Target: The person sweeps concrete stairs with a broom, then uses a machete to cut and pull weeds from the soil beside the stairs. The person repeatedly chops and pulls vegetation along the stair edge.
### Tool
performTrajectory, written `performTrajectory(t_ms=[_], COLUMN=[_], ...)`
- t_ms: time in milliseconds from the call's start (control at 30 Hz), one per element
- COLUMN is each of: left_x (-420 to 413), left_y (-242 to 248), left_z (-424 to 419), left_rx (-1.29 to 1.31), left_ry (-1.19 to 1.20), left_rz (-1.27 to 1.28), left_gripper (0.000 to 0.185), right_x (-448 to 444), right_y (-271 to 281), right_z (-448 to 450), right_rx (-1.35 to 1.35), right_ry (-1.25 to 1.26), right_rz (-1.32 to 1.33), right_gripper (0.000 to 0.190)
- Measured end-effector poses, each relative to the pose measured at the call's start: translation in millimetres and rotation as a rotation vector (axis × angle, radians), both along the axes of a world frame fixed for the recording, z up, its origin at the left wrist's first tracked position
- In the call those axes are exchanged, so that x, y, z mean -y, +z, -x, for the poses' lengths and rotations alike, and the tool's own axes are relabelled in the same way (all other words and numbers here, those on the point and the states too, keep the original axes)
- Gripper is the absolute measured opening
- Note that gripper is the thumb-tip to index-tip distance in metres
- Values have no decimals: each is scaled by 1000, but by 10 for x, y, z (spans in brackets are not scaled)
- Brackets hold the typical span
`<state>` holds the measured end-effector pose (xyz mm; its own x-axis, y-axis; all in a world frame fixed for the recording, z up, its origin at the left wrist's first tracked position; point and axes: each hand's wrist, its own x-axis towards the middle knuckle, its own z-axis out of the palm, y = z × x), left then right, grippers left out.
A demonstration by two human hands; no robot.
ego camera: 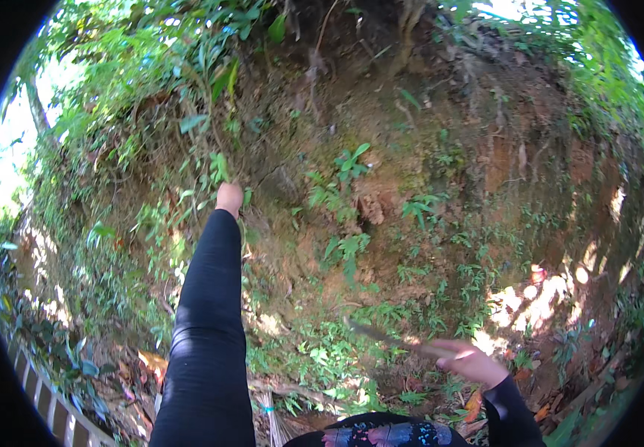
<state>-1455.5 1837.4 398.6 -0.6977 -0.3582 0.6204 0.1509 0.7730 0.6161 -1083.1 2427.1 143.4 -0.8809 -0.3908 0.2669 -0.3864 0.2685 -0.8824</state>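
My left hand (230,198), at the end of an outstretched dark sleeve, is closed around a green leafy plant (219,166) on the face of an earth bank (277,246). Leaves stick out above the fist; the fingers themselves are mostly hidden. Lower down at the right, my right hand (470,362) grips the handle of a long-bladed knife (377,334). Its blade points left, apart from the left hand, and is slightly blurred. Small ferns (350,246) and seedlings (351,162) grow from the bare soil between the two hands.
Roots (408,28) hang from the bank's top. A bundle of thin sticks (277,419), tied with a turquoise band, is near my body. Dry leaves (472,405) litter the ground at right. A pale slatted structure (48,405) runs along the lower left.
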Motion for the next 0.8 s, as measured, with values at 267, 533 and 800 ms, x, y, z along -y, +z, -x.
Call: performTrajectory(t_ms=[267,533,800], left_x=[252,1003,731], left_y=[-305,-1699,-1708], left_z=[-1534,-2919,-2869], left_rx=[-13,62,89], left_ry=[167,382,309], left_rz=[228,199,142], left_gripper=[56,53,57], right_x=[675,2274,3651], right_y=[1367,1834,2336], right_z=[997,2068,2628], right_rx=[-165,-448,-766], right_ry=[76,92,-68], right_rz=[251,486,73], right_gripper=[58,47,49])
